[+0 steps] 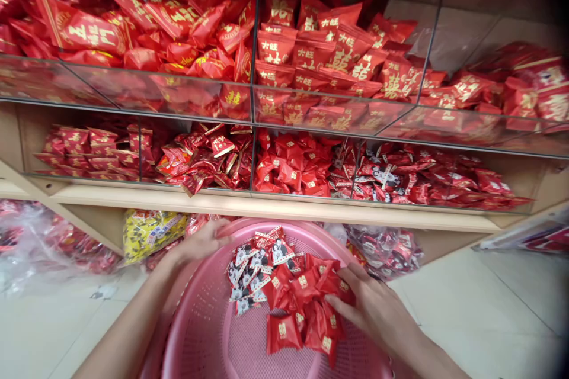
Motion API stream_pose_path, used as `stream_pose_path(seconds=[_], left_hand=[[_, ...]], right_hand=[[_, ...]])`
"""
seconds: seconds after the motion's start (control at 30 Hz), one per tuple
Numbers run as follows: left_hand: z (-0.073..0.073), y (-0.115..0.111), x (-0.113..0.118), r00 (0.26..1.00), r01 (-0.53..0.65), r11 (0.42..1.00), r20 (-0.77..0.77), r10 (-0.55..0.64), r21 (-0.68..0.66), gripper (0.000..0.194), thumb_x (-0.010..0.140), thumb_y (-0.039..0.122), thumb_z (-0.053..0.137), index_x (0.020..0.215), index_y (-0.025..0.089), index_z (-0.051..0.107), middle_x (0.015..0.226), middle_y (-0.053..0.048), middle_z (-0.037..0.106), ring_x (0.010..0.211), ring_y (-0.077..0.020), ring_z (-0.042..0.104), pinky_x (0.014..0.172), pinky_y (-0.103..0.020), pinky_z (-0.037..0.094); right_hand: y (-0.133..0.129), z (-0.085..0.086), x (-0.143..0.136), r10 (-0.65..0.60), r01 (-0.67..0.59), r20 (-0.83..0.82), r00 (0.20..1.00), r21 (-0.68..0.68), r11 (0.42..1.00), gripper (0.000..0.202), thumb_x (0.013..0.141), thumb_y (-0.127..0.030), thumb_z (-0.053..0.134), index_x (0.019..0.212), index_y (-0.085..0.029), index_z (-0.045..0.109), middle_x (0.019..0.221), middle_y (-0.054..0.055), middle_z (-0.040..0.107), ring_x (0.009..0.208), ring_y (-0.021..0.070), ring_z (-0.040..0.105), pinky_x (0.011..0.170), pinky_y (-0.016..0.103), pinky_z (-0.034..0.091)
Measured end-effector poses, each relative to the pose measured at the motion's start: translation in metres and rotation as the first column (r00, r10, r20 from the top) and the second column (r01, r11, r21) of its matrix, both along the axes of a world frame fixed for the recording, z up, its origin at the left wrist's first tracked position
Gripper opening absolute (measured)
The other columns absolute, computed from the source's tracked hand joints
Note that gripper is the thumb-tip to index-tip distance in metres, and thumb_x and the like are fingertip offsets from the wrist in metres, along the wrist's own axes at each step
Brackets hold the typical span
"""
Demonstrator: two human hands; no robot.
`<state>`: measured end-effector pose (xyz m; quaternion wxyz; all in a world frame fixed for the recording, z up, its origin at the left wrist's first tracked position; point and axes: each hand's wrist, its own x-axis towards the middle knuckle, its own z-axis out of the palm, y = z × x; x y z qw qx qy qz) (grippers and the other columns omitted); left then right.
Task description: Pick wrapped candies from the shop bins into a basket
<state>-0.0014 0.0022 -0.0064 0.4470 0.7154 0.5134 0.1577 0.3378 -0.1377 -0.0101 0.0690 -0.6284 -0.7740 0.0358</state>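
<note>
The step in hand seems to be the arranging of small packets in the pink basket. The right hand is at about 2 o'clock of this basket, with its fingers against the plain red packets, which lie in a loose pile towards 1 o'clock. I cannot tell if its grip holds one of them or only touches. The black-and-white patterned packets lie beside them, at 11 o'clock. The left hand is near the rim at 10 o'clock, its grip loose and holding no packet. At 12 o'clock, beyond the basket, is the wooden shelf. In my judgement, any next move of the right hand calls for light fingers, so the two kinds do not mix.
</note>
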Motion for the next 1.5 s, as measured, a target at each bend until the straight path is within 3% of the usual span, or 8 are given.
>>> stream_pose_path(seconds=[0.37,0.53,0.7,0.83,0.97,1.27,1.4,1.5], left_hand=[[-0.003,0.000,-0.004,1.000,0.013,1.000,-0.001,-0.013,0.007,0.061,0.072,0.057,0.053,0.114,0.013,0.052,0.121,-0.012,0.059,0.112,-0.0259,0.054,0.097,-0.035,0.040],[-0.002,0.000,-0.002,0.999,0.004,0.999,-0.038,-0.003,0.041,0.057,0.071,0.057,0.053,0.107,0.012,0.056,0.114,-0.012,0.062,0.106,-0.0275,0.057,0.093,-0.036,0.042],[-0.014,0.004,-0.002,0.999,-0.043,0.998,0.006,0.043,0.054,0.055,0.070,0.052,0.057,0.111,0.016,0.056,0.118,-0.010,0.062,0.112,-0.0288,0.054,0.098,-0.039,0.040],[-0.022,0.006,-0.005,1.000,-0.016,0.998,0.022,0.015,0.066,0.051,0.073,0.053,0.054,0.110,0.017,0.055,0.119,-0.008,0.062,0.112,-0.0275,0.054,0.100,-0.038,0.040],[-0.026,0.007,-0.009,0.999,-0.030,0.996,0.013,0.029,0.079,0.054,0.073,0.052,0.056,0.112,0.016,0.053,0.122,-0.010,0.060,0.115,-0.0279,0.053,0.101,-0.038,0.039],[-0.017,0.005,-0.006,0.999,-0.010,0.999,0.043,0.008,0.043,0.057,0.070,0.052,0.055,0.112,0.013,0.054,0.121,-0.011,0.060,0.114,-0.0275,0.054,0.099,-0.037,0.040],[-0.017,0.005,-0.003,0.999,-0.041,0.998,0.028,0.040,0.043,0.057,0.065,0.051,0.060,0.108,0.014,0.056,0.117,-0.011,0.063,0.108,-0.0276,0.056,0.094,-0.037,0.043],[-0.015,0.004,-0.002,0.998,-0.032,0.999,0.061,0.031,0.013,0.052,0.066,0.050,0.060,0.104,0.015,0.057,0.108,-0.009,0.067,0.100,-0.0263,0.059,0.086,-0.035,0.047]], right_hand=[[0.002,-0.011,0.002,0.013,-0.015,-0.028,1.000,-0.081,0.997,0.038,0.075,-0.031,0.065,0.111,-0.021,0.056,0.113,0.013,0.061,0.091,0.0301,0.066,0.069,0.040,0.054],[0.035,0.042,-0.003,0.119,-0.112,-0.090,0.989,0.076,0.991,0.024,0.089,-0.034,0.048,0.108,-0.022,0.055,0.106,0.010,0.059,0.079,0.0228,0.065,0.067,0.035,0.052],[0.113,0.112,-0.041,0.327,-0.309,-0.021,0.945,0.283,0.908,0.029,0.093,-0.017,0.035,0.114,-0.021,0.054,0.114,0.008,0.053,0.087,0.0178,0.061,0.075,0.029,0.047],[0.173,0.132,-0.065,0.433,-0.445,0.103,0.895,0.263,0.856,0.037,0.089,-0.008,0.039,0.121,-0.020,0.052,0.122,0.009,0.050,0.099,0.0178,0.057,0.079,0.027,0.045],[0.198,0.136,-0.070,0.470,-0.495,0.168,0.867,0.171,0.852,0.031,0.083,-0.004,0.047,0.108,-0.017,0.060,0.112,0.008,0.055,0.103,0.0185,0.055,0.085,0.027,0.042],[0.158,0.157,-0.028,0.438,-0.461,0.143,0.887,0.296,0.837,0.014,0.088,-0.013,0.044,0.087,-0.017,0.058,0.095,0.007,0.056,0.087,0.0180,0.055,0.078,0.029,0.044],[0.115,0.148,-0.009,0.368,-0.299,-0.105,0.924,0.402,0.866,0.016,0.091,-0.027,0.043,0.087,-0.020,0.057,0.092,0.006,0.060,0.085,0.0195,0.056,0.076,0.032,0.044],[0.080,0.122,-0.005,0.219,-0.116,-0.446,0.868,0.248,0.962,0.024,0.088,-0.041,0.049,0.078,-0.021,0.057,0.076,0.004,0.061,0.069,0.0177,0.056,0.063,0.030,0.044]])
